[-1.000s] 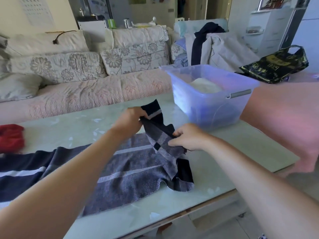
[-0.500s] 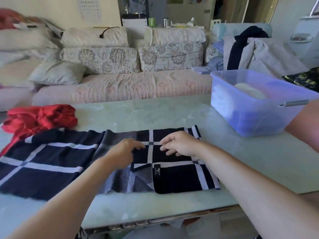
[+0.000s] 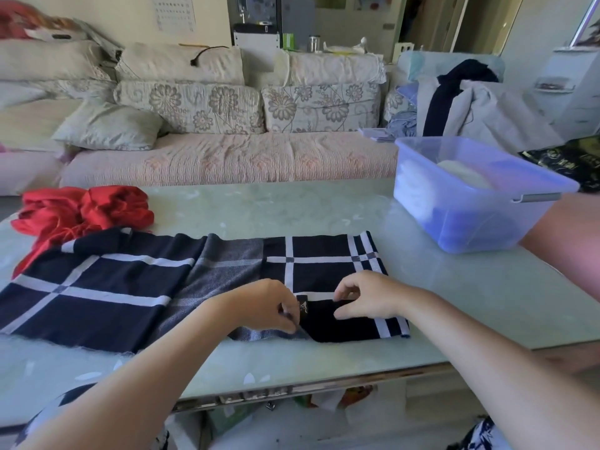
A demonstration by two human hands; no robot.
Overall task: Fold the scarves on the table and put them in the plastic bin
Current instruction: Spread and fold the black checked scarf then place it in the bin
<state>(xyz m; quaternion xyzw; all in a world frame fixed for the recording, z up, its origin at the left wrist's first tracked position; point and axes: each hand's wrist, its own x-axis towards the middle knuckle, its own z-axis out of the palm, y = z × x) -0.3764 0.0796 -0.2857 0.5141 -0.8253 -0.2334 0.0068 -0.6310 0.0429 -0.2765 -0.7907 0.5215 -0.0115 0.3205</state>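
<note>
Two scarves lie on the pale green table point(image 3: 324, 209). The navy checked scarf point(image 3: 130, 287) is spread flat along the near edge, with its right end folded back over itself so that a grey band of the reverse side shows in the middle. A small black label point(image 3: 302, 308) sits on the folded part near its front edge. The red scarf point(image 3: 81, 209) lies bunched at the far left, and one corner of it runs under the navy one.

The left hand point(image 3: 269, 303) rests on the navy scarf just left of the label. Its fingers are curled down and pinch the cloth at the edge of the fold. The right hand point(image 3: 367, 297) is just right of the label. Its thumb tip is on the dark cloth, and its fingers are bent, raised and apart from the thumb, gripping nothing.

The plastic bin point(image 3: 470, 222), translucent blue, stands on the far right corner of the table, well apart from both scarves. A pale folded item point(image 3: 464, 173) lies inside it. A sofa point(image 3: 227, 164) with floral cushions runs behind the table.
</note>
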